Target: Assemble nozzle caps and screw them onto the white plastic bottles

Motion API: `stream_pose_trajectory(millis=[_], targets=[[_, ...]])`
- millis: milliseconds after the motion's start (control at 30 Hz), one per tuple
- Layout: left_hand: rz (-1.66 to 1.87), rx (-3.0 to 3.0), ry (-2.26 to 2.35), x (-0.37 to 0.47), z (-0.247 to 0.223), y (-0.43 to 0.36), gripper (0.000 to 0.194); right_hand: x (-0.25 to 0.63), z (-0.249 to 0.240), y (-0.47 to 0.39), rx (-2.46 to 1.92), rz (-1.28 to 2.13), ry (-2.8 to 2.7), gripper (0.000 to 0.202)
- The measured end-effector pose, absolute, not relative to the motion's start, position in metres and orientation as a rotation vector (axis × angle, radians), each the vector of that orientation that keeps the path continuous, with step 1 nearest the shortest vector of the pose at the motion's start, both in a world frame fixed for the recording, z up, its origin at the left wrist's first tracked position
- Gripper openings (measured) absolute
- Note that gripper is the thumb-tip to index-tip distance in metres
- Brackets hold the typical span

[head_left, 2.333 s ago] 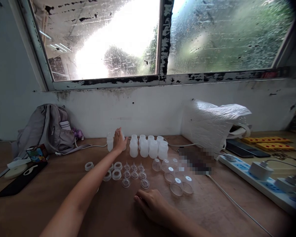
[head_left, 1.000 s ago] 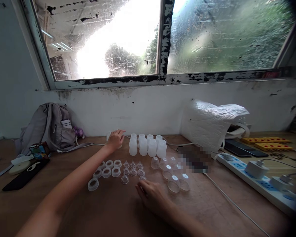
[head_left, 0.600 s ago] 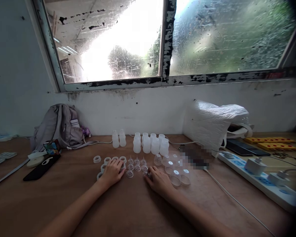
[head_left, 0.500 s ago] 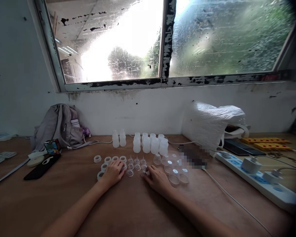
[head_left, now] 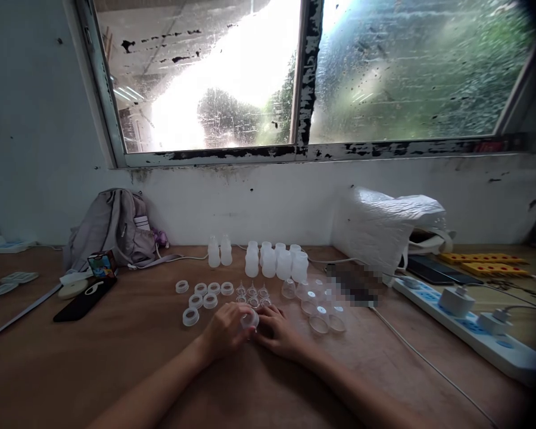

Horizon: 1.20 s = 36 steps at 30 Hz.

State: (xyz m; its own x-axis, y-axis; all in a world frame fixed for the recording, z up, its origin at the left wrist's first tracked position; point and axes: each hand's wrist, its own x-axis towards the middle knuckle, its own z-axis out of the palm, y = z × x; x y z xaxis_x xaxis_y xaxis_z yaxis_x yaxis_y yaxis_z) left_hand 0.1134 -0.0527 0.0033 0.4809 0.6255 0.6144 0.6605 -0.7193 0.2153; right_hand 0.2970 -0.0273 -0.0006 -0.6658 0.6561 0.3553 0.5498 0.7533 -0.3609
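Note:
My left hand (head_left: 226, 329) is closed around a white, translucent screw ring (head_left: 251, 319), held tilted just above the table. My right hand (head_left: 277, 331) is closed close against it, fingertips at the ring's lower right; a clear bottle teat pinched there is mostly hidden by the fingers. Behind my hands stand several clear bottle teats (head_left: 252, 292), tips up. More white screw rings (head_left: 190, 317) lie in a group to the left. Several clear domed caps (head_left: 318, 324) are grouped to the right.
Frosted baby bottles (head_left: 268, 263) stand in rows near the wall, with two teat-topped bottles (head_left: 213, 252) on their left. A black phone (head_left: 84, 300) and grey backpack (head_left: 109, 232) lie at left. At right are a power strip (head_left: 469, 328), a cable (head_left: 411, 348) and a white bag (head_left: 370, 229).
My left hand has picked up a ring from the left group and brought it right, in front of the teats. My right hand has drawn a teat slightly nearer, meeting it. The view has shifted slightly.

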Motion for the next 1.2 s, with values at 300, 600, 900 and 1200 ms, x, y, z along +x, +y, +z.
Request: stream_pose_trajectory(millis=[300, 600, 900, 1200], targets=[[-0.933, -2.783, -1.137, 0.115, 0.004, -0.051, 0.023, 0.297, -0.003, -0.023, -0.929, 0.461, -2.378, 0.024], [-0.869, -2.904, -1.152, 0.114, 0.0, -0.05, 0.029, 0.296, -0.009, -0.017, -0.913, 0.478, -2.27, 0.023], [-1.51, -2.715, -1.583, 0.122, -0.001, -0.051, 0.02, 0.296, -0.007, -0.026, -0.693, 0.514, -2.3, 0.028], [-1.914, -2.881, -1.727, 0.129, 0.002, -0.056, 0.025, 0.289, 0.0, -0.03, -0.95, 0.614, -2.078, 0.028]])
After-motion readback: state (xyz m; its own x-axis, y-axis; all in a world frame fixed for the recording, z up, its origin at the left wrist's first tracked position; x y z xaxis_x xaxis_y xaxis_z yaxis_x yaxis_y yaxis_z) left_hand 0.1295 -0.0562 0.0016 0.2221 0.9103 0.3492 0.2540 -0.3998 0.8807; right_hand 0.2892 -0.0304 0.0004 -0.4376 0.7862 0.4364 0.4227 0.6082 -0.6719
